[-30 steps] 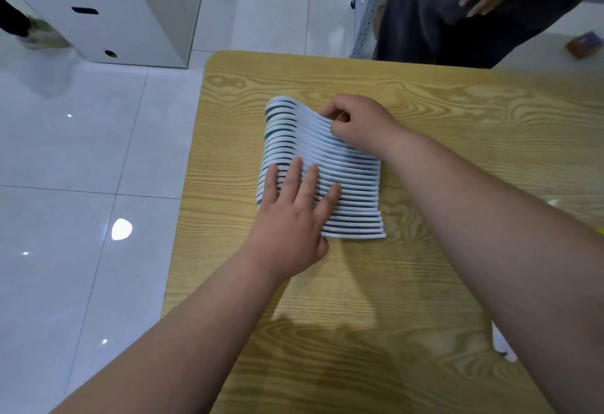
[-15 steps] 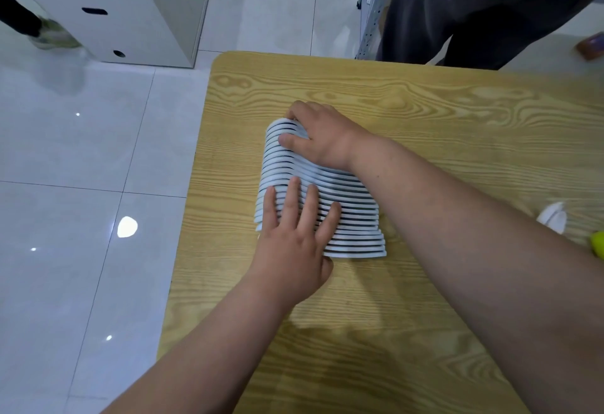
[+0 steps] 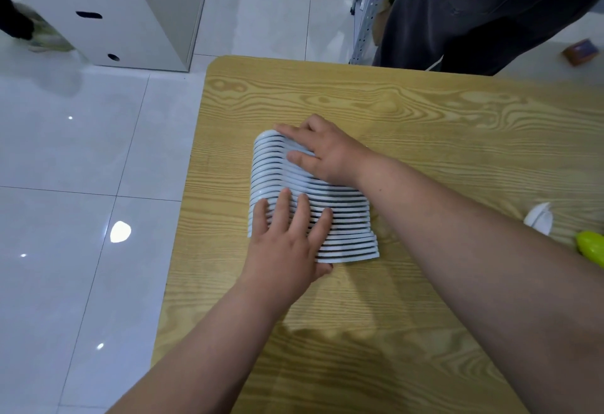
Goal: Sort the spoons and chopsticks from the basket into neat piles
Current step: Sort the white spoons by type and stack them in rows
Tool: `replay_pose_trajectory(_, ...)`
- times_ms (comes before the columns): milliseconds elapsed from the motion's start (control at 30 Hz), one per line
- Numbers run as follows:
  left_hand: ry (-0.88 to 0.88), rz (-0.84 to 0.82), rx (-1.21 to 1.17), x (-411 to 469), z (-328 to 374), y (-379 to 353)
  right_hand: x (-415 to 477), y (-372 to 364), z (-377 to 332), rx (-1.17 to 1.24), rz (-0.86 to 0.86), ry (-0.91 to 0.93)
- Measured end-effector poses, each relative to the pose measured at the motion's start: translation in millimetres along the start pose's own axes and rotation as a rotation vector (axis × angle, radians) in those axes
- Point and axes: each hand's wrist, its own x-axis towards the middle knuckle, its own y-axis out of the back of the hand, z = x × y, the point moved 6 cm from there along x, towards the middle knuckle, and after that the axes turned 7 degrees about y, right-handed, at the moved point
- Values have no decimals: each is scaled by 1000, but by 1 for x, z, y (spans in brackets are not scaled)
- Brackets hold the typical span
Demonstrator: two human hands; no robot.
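Half the row of white plastic spoons is hidden under flat, spread fingers of both hands; bare yellow wood-grain table is left all round.

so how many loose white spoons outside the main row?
1: a loose spoon at the table's right edge, beside a yellow-green object. The row sits under both hands. More may lie out of frame.

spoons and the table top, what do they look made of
spoons: likely glossy white plastic or melamine, possibly ceramic; smooth, uniform, slightly shiny. Table: wood-grain surface, probably laminate or veneer; bold regular yellow grain with a flat, even sheen.
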Motion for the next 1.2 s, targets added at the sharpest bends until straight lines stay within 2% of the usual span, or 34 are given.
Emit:
replay_pose_trajectory(100, -16, 18, -26, 1, -6, 1, -7, -1, 7, -165, -3, -42)
replay_pose_trajectory(300, -7, -40, -43, 5, -10, 1, -37, -9, 26, -381, 147, -192)
replay_pose_trajectory(800, -45, -33, 13, 9, -20, 2, -39, -18, 25, -304, 173, -157)
replay_pose_trajectory(1200, -49, -61, 10, 9, -18, 2, -46, -9, 35, -289, 113, -138)
